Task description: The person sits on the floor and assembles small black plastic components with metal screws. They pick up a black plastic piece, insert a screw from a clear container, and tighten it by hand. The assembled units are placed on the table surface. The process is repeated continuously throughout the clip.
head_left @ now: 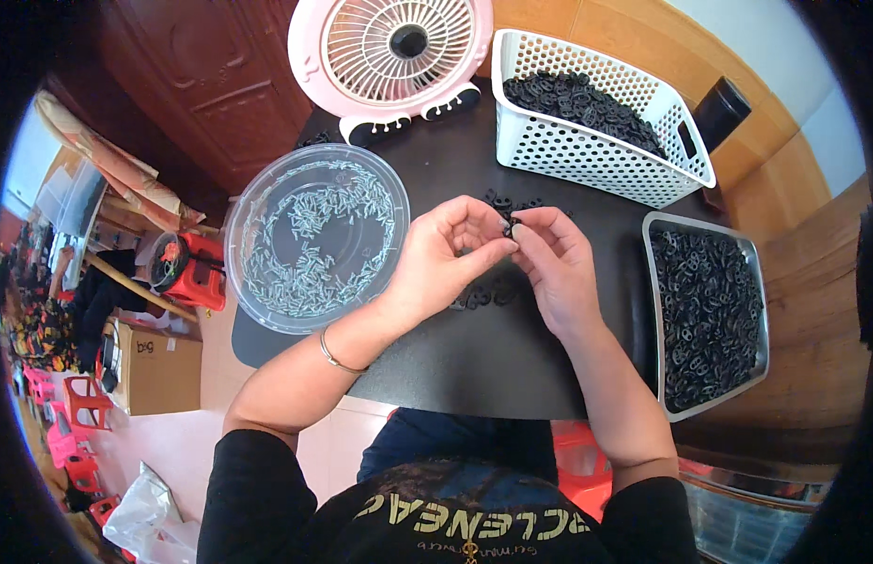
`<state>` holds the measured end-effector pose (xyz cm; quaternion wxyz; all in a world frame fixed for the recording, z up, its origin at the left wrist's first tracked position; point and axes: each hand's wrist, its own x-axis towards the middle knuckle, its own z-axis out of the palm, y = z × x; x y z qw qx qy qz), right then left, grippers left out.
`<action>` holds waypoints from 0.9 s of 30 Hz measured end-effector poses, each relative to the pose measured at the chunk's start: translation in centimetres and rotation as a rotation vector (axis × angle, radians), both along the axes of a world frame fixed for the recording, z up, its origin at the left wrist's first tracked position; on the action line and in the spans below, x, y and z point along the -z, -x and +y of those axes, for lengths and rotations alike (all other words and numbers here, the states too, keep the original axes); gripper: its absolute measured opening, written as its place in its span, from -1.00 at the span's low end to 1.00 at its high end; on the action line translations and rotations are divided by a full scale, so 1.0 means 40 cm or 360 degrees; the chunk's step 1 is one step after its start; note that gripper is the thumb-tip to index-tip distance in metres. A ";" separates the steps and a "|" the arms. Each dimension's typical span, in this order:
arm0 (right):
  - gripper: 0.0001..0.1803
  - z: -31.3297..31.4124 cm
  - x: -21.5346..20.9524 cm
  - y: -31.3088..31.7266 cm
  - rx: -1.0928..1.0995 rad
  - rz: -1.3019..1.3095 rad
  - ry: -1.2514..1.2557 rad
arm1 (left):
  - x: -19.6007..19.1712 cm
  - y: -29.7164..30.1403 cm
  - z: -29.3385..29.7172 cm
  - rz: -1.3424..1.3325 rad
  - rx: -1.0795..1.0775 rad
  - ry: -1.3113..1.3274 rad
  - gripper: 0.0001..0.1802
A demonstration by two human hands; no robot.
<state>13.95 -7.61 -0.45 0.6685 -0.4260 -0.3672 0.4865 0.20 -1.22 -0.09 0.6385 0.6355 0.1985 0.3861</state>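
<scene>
- Cardboard box [164,371] on the floor, off past the table's left edge.
- Clear plastic tub [352,242], round, over the table's left edge, with many short, pale metal pins [310,209] scattered inside.
- Pink fan [408,40] standing by the far left corner of the table [436,367], its round grille facing up toward the camera.
- Left hand [444,246] beside the tub, thumb and fingertips pinched on one side of a small black piece.
- Small black piece [509,227] held between both hands, above the middle of the table; its exact shape is hidden by the fingers.
- Loose black pieces [479,297] on the table below, some nearer its front edge, some beyond the fingertips.
- Right hand [561,263] pinching the same piece from the other side.
- White basket [587,167] near the far right corner, partly filled with black pieces.
- Metal tray [655,320] by the right edge, full of similar black pieces.
</scene>
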 end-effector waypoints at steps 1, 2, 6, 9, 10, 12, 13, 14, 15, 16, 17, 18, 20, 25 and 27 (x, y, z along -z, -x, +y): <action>-0.87 -0.001 0.001 0.000 0.0000 -0.0009 0.0025 | 0.000 0.000 0.001 0.0019 -0.0004 0.0004 -0.83; -0.87 -0.002 0.000 0.000 -0.0010 -0.0029 0.0030 | -0.001 0.002 0.003 0.0037 -0.0008 0.0009 -0.83; -0.84 -0.003 -0.005 -0.002 -0.0020 -0.0276 -0.0027 | 0.001 0.005 0.013 0.0075 -0.0029 -0.0024 -0.89; -0.79 0.001 0.002 -0.003 0.0132 -0.0611 -0.0210 | 0.001 -0.001 0.016 -0.0139 0.0012 0.0085 -0.93; -0.77 0.004 0.005 -0.001 0.0202 -0.0726 -0.0286 | 0.001 0.003 0.017 -0.0123 0.0036 0.0084 -0.93; -0.76 0.005 -0.008 -0.004 0.0261 -0.1020 -0.0421 | 0.003 0.014 0.019 -0.0091 0.0085 0.0083 -0.93; -0.75 0.003 -0.016 -0.008 0.0297 -0.1170 -0.0486 | 0.003 0.017 0.020 -0.0023 0.0133 0.0039 -0.93; -0.76 0.001 -0.019 -0.011 0.0271 -0.1252 -0.0514 | 0.002 0.019 0.020 0.0045 0.0179 -0.0004 -0.92; -0.77 0.001 -0.022 -0.014 0.0243 -0.1333 -0.0541 | 0.001 0.023 0.021 0.0113 0.0225 -0.0048 -0.92; -0.79 -0.001 -0.024 -0.016 0.0219 -0.1417 -0.0568 | -0.002 0.024 0.023 0.0198 0.0233 -0.0081 -0.91; -0.80 -0.002 -0.024 -0.016 0.0221 -0.1408 -0.0540 | -0.005 0.026 0.026 0.0282 0.0241 -0.0114 -0.91; -0.82 -0.003 -0.025 -0.017 0.0221 -0.1399 -0.0512 | -0.008 0.027 0.027 0.0367 0.0248 -0.0147 -0.90; -0.85 -0.002 -0.021 -0.016 0.0225 -0.1339 -0.0428 | -0.011 0.027 0.026 0.0348 0.0231 -0.0124 -0.89; -0.89 -0.005 -0.020 -0.015 0.0222 -0.1044 -0.0159 | -0.014 0.020 0.027 0.0222 0.0212 0.0124 -0.89; -0.90 -0.004 -0.015 -0.013 0.0182 -0.0921 -0.0167 | -0.016 0.017 0.026 0.0143 0.0207 0.0279 -0.89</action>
